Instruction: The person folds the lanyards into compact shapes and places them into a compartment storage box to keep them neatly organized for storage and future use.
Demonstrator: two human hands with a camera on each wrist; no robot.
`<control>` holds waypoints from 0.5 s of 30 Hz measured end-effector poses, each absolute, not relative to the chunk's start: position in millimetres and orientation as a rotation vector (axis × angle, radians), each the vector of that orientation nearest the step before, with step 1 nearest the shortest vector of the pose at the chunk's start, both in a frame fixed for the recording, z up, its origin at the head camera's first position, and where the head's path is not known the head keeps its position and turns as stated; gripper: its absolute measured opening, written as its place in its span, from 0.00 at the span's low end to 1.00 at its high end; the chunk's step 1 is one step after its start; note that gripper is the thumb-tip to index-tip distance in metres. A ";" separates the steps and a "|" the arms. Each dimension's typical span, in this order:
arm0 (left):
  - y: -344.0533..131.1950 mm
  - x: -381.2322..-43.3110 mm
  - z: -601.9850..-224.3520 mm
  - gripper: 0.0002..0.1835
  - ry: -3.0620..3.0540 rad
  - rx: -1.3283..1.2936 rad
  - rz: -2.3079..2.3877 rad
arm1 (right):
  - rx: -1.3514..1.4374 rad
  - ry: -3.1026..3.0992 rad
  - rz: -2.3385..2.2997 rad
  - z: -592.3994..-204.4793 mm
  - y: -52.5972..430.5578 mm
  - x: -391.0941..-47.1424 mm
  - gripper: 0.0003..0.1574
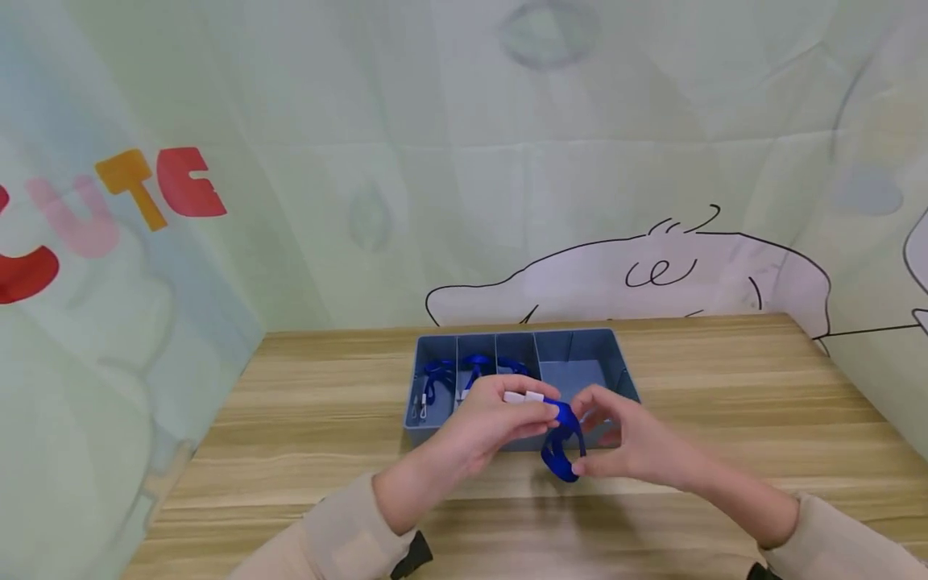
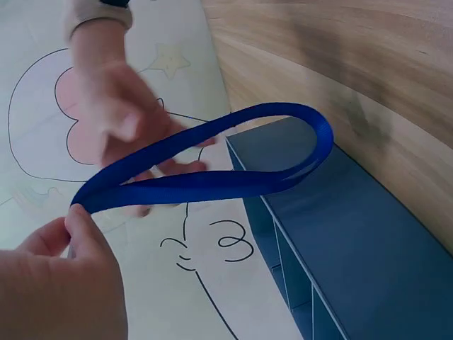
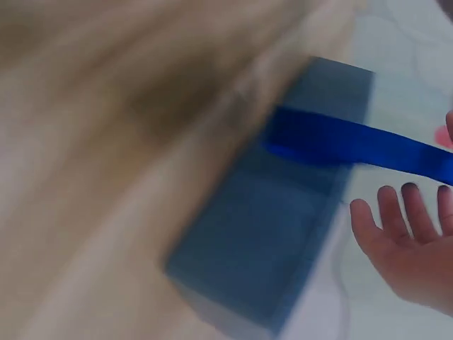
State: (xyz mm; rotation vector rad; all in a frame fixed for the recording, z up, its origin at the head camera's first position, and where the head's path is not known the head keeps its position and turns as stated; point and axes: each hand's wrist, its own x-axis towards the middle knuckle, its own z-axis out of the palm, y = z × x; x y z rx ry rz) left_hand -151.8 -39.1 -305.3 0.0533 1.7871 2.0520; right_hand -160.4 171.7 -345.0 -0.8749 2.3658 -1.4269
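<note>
My left hand (image 1: 493,415) pinches a blue lanyard (image 1: 560,453) near its white end pieces (image 1: 524,396), above the front of the grey-blue divided box. From that pinch the strap hangs in a folded loop, seen whole in the left wrist view as a long blue loop (image 2: 233,185). My right hand (image 1: 638,443) is beside the loop with its fingers spread and relaxed. In the right wrist view the right hand (image 3: 410,258) appears apart from the strap, gripping nothing. The left palm hides part of the box.
The box (image 1: 419,437) stands on a wood-grain table (image 1: 326,403). Blue lanyards (image 1: 438,374) with metal clips lie in its narrow left compartments. Its wide right compartment (image 1: 573,373) shows a bare floor. A printed cloth (image 1: 326,201) hangs behind the table.
</note>
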 end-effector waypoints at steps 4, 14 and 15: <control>-39.8 -150.9 -301.5 0.13 1.809 0.093 2.015 | -0.856 2.280 -1.423 -364.8 175.2 -160.0 0.24; -55.1 -154.2 -294.0 0.13 1.886 0.211 1.958 | -0.968 2.042 -1.465 -385.6 190.9 -161.1 0.06; -56.6 -154.7 -293.6 0.13 1.883 0.211 1.963 | -0.987 1.991 -1.471 -386.3 192.4 -160.9 0.05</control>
